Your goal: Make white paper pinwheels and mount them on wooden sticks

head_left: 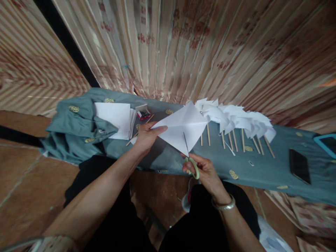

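Pinched by one corner, a creased white square of paper (181,124) is in my left hand (147,136), thumb on top. My right hand (203,169) has its fingers through the pale green handles of a pair of scissors (193,166). Their blades lie at the paper's near corner, one showing across its face. Just beyond the sheet, a row of white paper pinwheels (238,117) on thin wooden sticks (243,140) runs along the cloth to the right. Left of my left hand lies a stack of white paper sheets (114,119).
A grey-green patterned cloth (220,171) covers the long narrow table. A small open box with dark bits (144,114) sits behind my left hand, near a loose stick. Towards the right end are a dark phone (299,166) and a blue-edged device (327,143). A pleated curtain (183,52) hangs behind.
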Motion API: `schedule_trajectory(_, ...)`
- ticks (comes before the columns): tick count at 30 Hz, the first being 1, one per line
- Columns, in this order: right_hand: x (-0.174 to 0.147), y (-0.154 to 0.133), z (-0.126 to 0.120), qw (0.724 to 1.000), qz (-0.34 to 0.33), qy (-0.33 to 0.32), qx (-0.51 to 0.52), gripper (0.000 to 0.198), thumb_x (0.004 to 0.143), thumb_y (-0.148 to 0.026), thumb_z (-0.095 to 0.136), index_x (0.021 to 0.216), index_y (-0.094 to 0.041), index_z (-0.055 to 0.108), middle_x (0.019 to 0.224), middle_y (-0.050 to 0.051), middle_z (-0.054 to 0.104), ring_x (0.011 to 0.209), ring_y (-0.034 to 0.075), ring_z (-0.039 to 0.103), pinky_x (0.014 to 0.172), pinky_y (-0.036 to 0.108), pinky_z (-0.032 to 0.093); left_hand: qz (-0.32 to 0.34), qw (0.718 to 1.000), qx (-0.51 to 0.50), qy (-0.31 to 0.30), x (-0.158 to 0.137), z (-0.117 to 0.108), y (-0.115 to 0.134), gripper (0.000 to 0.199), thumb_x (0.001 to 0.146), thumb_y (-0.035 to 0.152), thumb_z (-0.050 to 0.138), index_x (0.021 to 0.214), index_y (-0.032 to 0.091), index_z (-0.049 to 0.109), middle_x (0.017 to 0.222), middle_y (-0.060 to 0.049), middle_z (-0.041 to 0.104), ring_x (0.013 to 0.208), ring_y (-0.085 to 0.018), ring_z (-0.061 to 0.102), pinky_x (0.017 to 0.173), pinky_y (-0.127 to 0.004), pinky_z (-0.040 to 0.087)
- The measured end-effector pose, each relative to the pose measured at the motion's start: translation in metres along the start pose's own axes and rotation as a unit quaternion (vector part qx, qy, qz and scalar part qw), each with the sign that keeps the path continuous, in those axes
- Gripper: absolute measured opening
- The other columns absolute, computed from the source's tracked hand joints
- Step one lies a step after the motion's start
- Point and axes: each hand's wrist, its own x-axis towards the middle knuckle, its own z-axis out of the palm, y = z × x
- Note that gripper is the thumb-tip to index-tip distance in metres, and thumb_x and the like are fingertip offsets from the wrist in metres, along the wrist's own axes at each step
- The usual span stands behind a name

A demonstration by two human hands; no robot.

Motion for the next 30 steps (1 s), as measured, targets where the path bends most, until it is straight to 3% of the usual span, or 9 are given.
schedule_trajectory(6,-0.0001,-0.0015,0.0007,1.0,-0.006,-0.012,-0.001,0.036,0.072,-0.053,0.076,0.072,-0.019,0.067,0.065,-0.001,0.062,0.059,0.011,0.055,0.057,0.025,0.051,0.004,1.0,0.008,-0.006,-0.0005,-0.0003,-0.0015,0.03,0.054,0.032,0.085,0.076,0.015,0.076,0.066,-0.003,0.072,0.06,-0.017,0.065,0.065,-0.03,0.052)
schedule_trajectory(22,0.0018,0.003,0.0016,0.998,0.037,0.011,0.048,0.04,0.061,-0.051,0.085,0.083,-0.019,0.073,0.06,-0.002,0.062,0.053,0.009,0.055,0.052,0.022,0.047,-0.009,1.0,-0.009,-0.01,-0.0014,0.0007,0.0004,0.032,0.051,0.029,0.086,0.077,0.014,0.075,0.07,-0.003,0.074,0.062,-0.016,0.065,0.066,-0.03,0.052)
schedule_trajectory(30,0.001,-0.0041,0.0021,1.0,0.024,-0.012,0.012,0.039,0.067,-0.054,0.08,0.077,-0.018,0.068,0.062,-0.001,0.062,0.055,0.01,0.055,0.052,0.023,0.046,-0.011,1.0,-0.011,-0.006,-0.0021,0.0013,0.0001,0.033,0.05,0.028,0.087,0.077,0.013,0.075,0.07,-0.003,0.074,0.06,-0.016,0.065,0.064,-0.029,0.051)
